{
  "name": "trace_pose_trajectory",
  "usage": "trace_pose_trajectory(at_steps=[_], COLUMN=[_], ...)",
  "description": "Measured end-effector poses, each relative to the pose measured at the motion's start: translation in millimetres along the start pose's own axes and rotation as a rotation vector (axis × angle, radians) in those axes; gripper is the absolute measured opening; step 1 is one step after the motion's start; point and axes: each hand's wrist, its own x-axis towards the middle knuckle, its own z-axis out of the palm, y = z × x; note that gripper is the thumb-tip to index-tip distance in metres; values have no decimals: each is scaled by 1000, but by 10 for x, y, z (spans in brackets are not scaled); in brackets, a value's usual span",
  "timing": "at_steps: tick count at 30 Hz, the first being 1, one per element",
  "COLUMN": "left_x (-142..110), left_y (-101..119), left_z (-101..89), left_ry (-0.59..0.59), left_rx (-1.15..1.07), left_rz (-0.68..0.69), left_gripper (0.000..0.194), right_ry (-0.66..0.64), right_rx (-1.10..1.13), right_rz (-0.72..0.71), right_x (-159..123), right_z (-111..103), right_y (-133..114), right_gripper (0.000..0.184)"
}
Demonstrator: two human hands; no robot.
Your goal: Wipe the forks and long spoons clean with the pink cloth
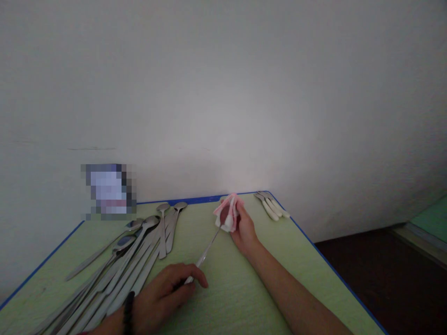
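Observation:
My left hand [174, 291], with a dark beaded bracelet on its wrist, grips the handle end of a metal spoon [208, 248]. The spoon points away from me, and its bowl lies within a folded pink and white cloth [230, 204]. Around that cloth my right hand [246, 229] is closed, so the fingers on the far side are hidden. To the left of my left hand lies a pile of long-handled metal spoons [129, 258], with their bowls toward the wall. Several forks with cream handles [270, 208] lie at the far right corner.
The light green table [223, 302] has a blue edge and stands against a pale wall [223, 93]. A blurred upright phone-like object [108, 190] is at the back left. Past the table's right edge, dark floor [377, 274] shows lower down.

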Motion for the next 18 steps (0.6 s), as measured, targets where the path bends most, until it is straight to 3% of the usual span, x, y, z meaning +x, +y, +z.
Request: trace_pose_trajectory(at_steps=[4,11,18], left_x=[-20,-24,-12], left_y=[-6,20,10], left_z=[-11,-30,-13], left_ry=[-17,-48,-27], left_rx=[-11,-20,-19], left_rz=[43,13,46], left_gripper=[28,27,27], right_ry=[50,-114,-137], right_rx=[-47,-312,-320], right_rz=[-8,18,38], right_x=[0,-40,-92], right_z=[-15,-24,14], right_y=[20,45,21], right_gripper=[31,29,32])
